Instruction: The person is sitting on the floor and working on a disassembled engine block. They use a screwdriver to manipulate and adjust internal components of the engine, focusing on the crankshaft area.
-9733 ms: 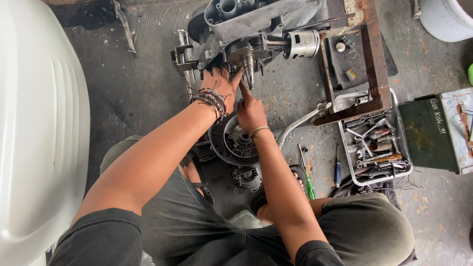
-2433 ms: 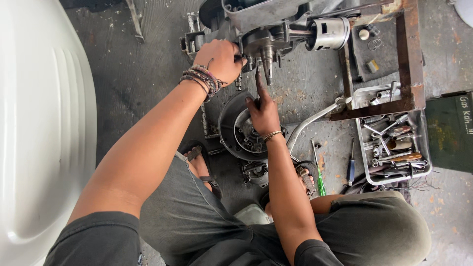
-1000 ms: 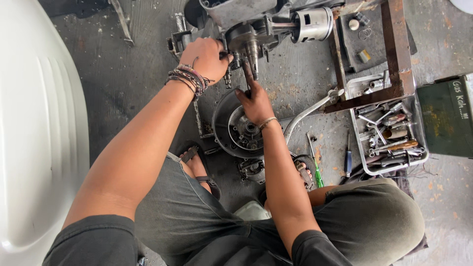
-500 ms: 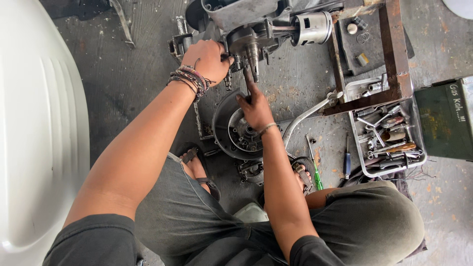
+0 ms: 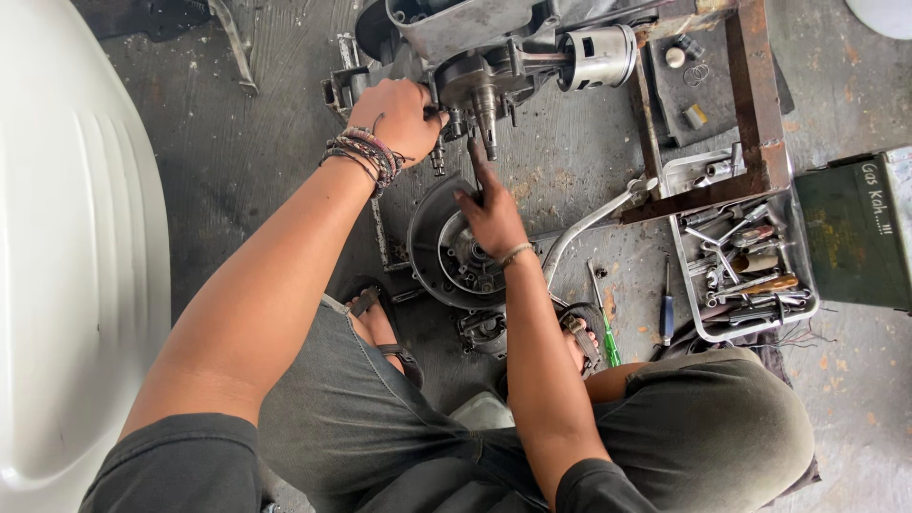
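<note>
Seen from above, a seated person works on a small engine block [image 5: 475, 38] that lies on a stained concrete floor [image 5: 237, 142], at the top centre of the view. The block is bare grey metal with a piston [image 5: 598, 55] jutting from its right side; it looks heavy, rigid and probably greasy, best held by its solid casing rather than by the thin shaft [image 5: 486, 119] pointing down from it. The left hand [image 5: 404, 114], its wrist stacked with bracelets, is closed over the block's lower left edge, steadying it. The right hand [image 5: 491, 211] sits just below the block with its forefinger stretched up beside the shaft; its grip is loose, and whether it pinches a small part cannot be told. Directly below the block, under that hand, lies a round flywheel housing [image 5: 446, 252]. To the block's right stands a rusty metal frame [image 5: 750, 104], and below that a wire tray of tools [image 5: 746, 266].
</note>
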